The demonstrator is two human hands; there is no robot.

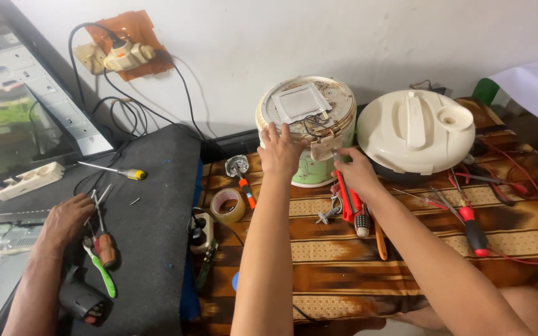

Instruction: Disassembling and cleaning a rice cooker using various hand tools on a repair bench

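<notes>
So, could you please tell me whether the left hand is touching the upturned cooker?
Touching. The head view shows the left hand lying flat on the cooker, its fingers over the rim of the upturned base, with no gap visible between them.

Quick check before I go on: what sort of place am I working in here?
Likely a small appliance repair spot, on the floor. An upturned rice cooker sits with its base exposed, screwdrivers lie on the patterned cloth, and another person's hand rests by tools.
</notes>
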